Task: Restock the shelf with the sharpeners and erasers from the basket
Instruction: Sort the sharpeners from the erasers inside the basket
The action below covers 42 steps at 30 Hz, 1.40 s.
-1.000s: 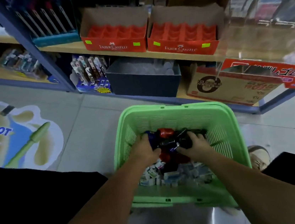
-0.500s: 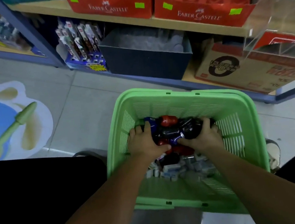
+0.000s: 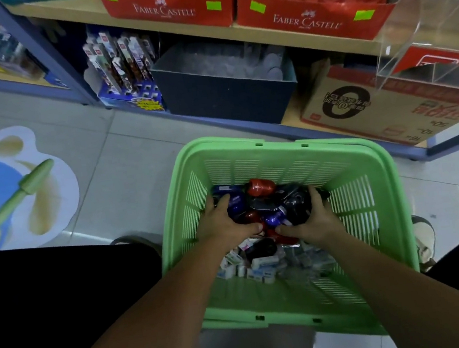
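A green plastic basket [image 3: 282,144] stands on the floor in front of me. In its far half lies a heap of round sharpeners [image 3: 263,201], red, blue and black. My left hand [image 3: 222,221] cups the heap from the left with curled fingers. My right hand [image 3: 311,215] cups it from the right, so the pile sits gathered between both hands. Small white boxed erasers [image 3: 259,265] are scattered on the basket bottom nearer to me. Two red Faber-Castell display trays [image 3: 310,19] sit on the wooden shelf [image 3: 263,32] above.
On the bottom shelf stand a dark blue bin [image 3: 222,99], a pen display [image 3: 123,71] and a cardboard carton [image 3: 373,107]. A clear acrylic case [image 3: 430,33] juts out at the right. A floor sticker [image 3: 13,186] lies at the left.
The view has tilted down and closer to the basket. Both hands have closed in tighter around the pile of sharpeners.
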Tool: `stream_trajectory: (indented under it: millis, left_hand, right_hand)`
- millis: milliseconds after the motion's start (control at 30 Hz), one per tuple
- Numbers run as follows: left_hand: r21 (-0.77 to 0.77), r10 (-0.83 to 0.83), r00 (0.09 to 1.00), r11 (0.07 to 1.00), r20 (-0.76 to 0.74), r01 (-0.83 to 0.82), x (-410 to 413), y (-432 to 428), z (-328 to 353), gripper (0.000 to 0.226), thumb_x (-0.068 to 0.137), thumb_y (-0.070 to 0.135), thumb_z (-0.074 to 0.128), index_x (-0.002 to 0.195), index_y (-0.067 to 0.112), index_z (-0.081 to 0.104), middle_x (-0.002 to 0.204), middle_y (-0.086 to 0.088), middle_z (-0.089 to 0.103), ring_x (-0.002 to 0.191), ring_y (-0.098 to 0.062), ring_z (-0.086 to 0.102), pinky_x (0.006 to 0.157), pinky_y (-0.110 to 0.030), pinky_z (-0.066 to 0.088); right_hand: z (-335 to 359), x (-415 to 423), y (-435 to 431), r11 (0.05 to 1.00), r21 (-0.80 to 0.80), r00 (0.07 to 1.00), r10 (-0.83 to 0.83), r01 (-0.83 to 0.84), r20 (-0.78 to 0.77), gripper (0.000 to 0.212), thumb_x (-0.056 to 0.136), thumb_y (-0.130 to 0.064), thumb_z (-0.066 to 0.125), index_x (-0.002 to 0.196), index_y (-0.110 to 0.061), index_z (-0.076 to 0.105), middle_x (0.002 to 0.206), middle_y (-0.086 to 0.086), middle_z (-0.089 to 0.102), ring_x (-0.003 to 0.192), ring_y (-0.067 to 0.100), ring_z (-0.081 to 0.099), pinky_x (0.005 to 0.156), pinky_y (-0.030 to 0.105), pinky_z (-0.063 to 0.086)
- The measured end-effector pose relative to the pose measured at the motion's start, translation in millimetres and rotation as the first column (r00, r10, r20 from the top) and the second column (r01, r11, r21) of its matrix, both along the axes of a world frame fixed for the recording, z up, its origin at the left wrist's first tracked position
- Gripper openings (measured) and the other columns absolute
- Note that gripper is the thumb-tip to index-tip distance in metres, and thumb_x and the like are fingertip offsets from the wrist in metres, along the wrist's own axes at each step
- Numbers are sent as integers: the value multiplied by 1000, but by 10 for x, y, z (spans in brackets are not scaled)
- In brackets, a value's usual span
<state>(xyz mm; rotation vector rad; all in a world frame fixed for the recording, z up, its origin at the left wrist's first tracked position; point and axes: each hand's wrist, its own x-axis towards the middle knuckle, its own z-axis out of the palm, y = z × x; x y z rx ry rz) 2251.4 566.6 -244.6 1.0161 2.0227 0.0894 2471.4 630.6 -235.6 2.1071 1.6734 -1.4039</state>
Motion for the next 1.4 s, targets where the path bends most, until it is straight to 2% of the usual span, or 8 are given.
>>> stream_trajectory:
  millis: [233,333,467,533,700,867,1033,1400]
  left_hand:
    - [118,185,952,969,242,-218,26,22,-74,120,49,69,91,152,35,42,146,7,45,128,-16,52,109,-40,50]
    - [160,34,986,985,165,-60,108,-24,-25,105,68,79,75,153,27,44,144,6,40,131,-15,44,114,-40,43]
    - [333,23,996,943,-83,6,24,-3,-48,66,98,70,42,105,13,74,138,-5,56,122,-25,52,101,-38,48]
    - [334,92,994,940,-58,-67,-12,47,-115,51,104,53,46,121,9,66,151,-10,46,128,-33,53,101,-38,48]
    - [103,29,998,994,-48,-24,42,130,-194,87,99,71,38,165,19,14,173,-2,8,156,-29,19,123,-45,25]
    - [108,-65,992,991,-111,78,59,175,-267,85,97,68,40,163,18,18,166,-3,17,147,-29,29,116,-46,35]
    - [-29,2,1000,1000,-27,-3,14,278,-248,101,86,70,55,164,25,9,164,-5,15,148,-34,22,114,-49,35]
    - [-55,-81,997,995,-18,80,-27,224,-229,91,77,94,35,153,46,27,151,-6,49,140,-36,40,109,-46,39]
  right_hand:
    - [8,54,7,987,128,987,78,-96,141,115,56,-74,89,153,-35,38,150,8,42,135,35,51,106,54,50]
    - [-2,-3,-91,949,210,938,166,-236,303,106,66,-80,77,152,-32,40,148,9,44,132,35,52,100,49,53]
    - [-58,-60,-218,819,457,915,186,-346,358,91,73,-71,77,147,-22,53,144,12,51,132,37,47,99,52,47]
    - [-64,-72,-205,787,520,934,200,-333,296,85,77,-66,78,147,-23,55,146,11,51,134,37,46,102,54,47]
    - [-43,-2,-108,938,324,992,108,-123,63,86,84,-67,73,157,-43,35,164,0,30,149,29,30,114,52,43]
    - [-120,75,-164,963,270,999,28,-22,-20,92,84,-72,69,160,-53,19,171,-7,15,157,24,16,117,58,40]
    - [-146,74,-124,957,287,998,56,-47,-21,86,87,-70,67,159,-50,25,171,-5,19,157,24,18,119,56,37]
    - [-91,64,-29,981,192,993,-20,43,-118,74,85,-64,73,148,-44,41,161,6,25,148,35,32,115,49,39]
